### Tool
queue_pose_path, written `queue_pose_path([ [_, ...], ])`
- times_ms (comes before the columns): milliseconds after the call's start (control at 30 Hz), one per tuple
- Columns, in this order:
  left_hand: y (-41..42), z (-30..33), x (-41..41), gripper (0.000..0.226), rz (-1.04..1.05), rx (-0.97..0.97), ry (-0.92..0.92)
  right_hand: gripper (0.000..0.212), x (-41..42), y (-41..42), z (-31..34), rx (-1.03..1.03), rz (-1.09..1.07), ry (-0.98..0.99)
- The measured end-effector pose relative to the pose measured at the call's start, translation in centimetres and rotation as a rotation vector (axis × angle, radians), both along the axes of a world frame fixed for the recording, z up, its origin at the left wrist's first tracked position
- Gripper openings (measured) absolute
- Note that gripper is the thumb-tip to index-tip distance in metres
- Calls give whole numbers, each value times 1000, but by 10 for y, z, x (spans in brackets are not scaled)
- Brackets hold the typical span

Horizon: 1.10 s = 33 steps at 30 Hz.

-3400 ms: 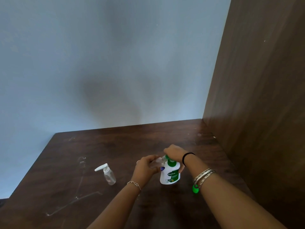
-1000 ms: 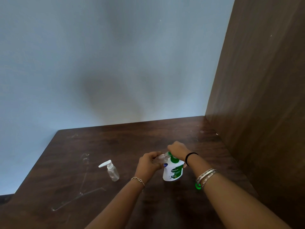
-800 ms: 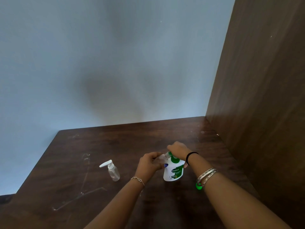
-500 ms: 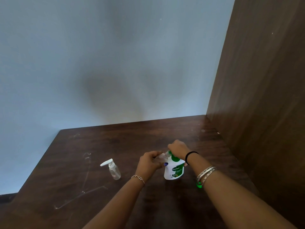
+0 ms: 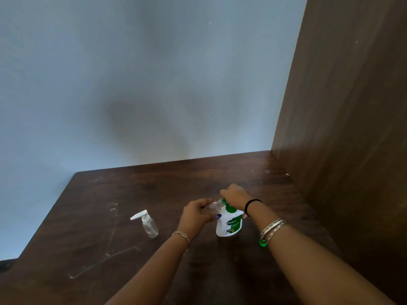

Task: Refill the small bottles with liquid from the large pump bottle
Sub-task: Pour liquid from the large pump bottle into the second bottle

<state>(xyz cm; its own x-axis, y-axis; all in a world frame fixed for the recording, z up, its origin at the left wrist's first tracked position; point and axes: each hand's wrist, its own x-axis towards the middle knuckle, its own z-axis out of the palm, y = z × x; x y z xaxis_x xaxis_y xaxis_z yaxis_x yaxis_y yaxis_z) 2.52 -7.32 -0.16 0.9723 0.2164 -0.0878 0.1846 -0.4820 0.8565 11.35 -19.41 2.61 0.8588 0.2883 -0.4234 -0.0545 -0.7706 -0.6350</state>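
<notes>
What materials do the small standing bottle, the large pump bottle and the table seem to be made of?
Small pump bottle: clear plastic, probably; the table shows through it, white pump on top.
Large pump bottle: opaque white plastic, seemingly, with a green label.
Table: dark wood or wood-look laminate; grain visible, scratched.

Both forearms reach forward from the lower edge of the view and converge toward the middle. The left hand (image 5: 196, 213) is raised off the table, back of the hand toward the camera, fingers curled inward in a closed grip around something small and clear (too hidden by the fingers to describe further); a painted thumbnail shows at its right side. A thin chain bracelet sits on the left wrist. The right hand (image 5: 234, 195) is higher and slightly farther away, knuckles up, palm facing down, fingers bent downward. Its wrist carries a dark band, and metal bangles lie further back on the forearm.
</notes>
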Motion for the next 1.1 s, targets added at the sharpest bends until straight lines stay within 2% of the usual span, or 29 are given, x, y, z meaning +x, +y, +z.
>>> queue_pose_path([
  [100, -2, 1, 0, 47, 1, -17, -4, 27, 4, -3, 5, 19, 20, 57],
  [367, 0, 0, 0, 43, 22, 21, -25, 27, 6, 1, -8, 25, -35, 14],
  [567, -3, 1, 0, 44, 20, -20, -20, 20, 5, -6, 8, 110, -7, 240],
  [767, -1, -2, 0, 45, 39, -2, -29, 27, 5, 1, -9, 42, -88, 37],
  [833, 0, -2, 0, 44, 42, -18, -23, 26, 4, 0, -7, 51, -79, 61],
  [967, -2, 0, 1, 42, 28, -37, -33, 20, 6, -6, 5, 119, -35, 269],
  [1033, -3, 2, 1, 43, 18, -29, -33, 18, 7, -5, 3, 123, -48, 256],
  [1100, -3, 2, 1, 43, 17, -23, -30, 23, 6, -1, -4, 64, -69, 133],
])
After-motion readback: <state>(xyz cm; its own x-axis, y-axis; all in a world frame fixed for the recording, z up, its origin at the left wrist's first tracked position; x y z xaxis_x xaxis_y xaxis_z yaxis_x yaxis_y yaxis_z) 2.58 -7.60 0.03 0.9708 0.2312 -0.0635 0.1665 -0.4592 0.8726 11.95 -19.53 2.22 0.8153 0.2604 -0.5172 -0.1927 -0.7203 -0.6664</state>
